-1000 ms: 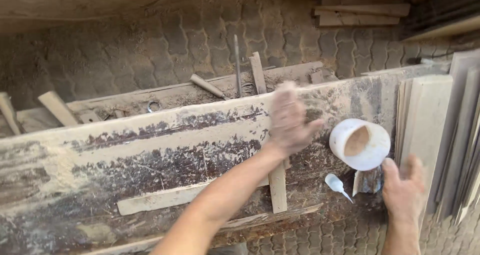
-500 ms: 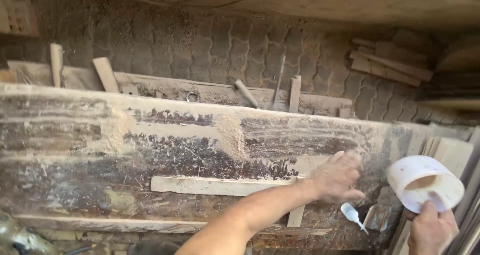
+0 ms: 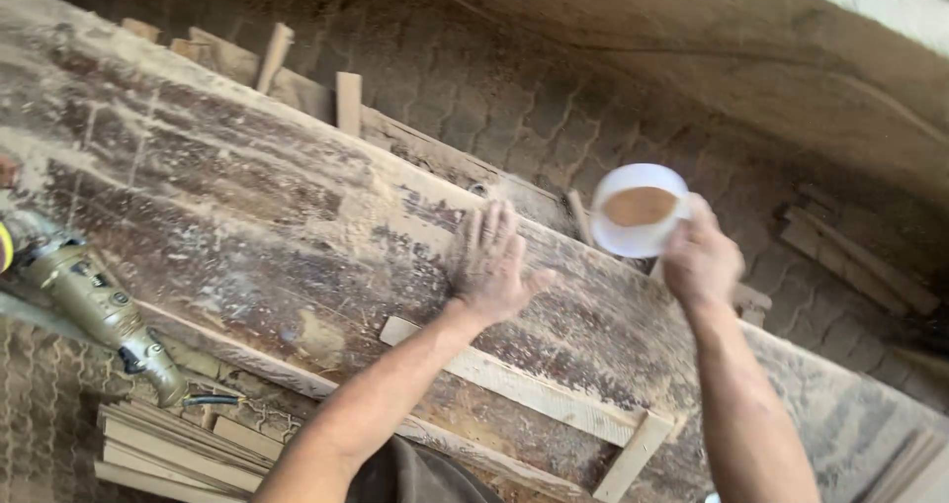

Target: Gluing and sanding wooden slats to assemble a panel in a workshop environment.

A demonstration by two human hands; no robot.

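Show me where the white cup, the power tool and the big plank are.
white cup (image 3: 633,241): head view, front of its outer wall.
power tool (image 3: 84,300): head view, middle of its body.
big plank (image 3: 247,197): head view, dusty top face.

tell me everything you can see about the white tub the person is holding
The white tub is a small round container, plastic by the look of it, with no lid on. It is partly filled with a brownish, dusty-looking paste or powder; which one cannot be told. The right hand grips its rim and side from the right, holding it in the air, tilted so the open mouth faces the camera. It hangs above the far edge of the long dusty wooden slab, touching nothing but that hand.
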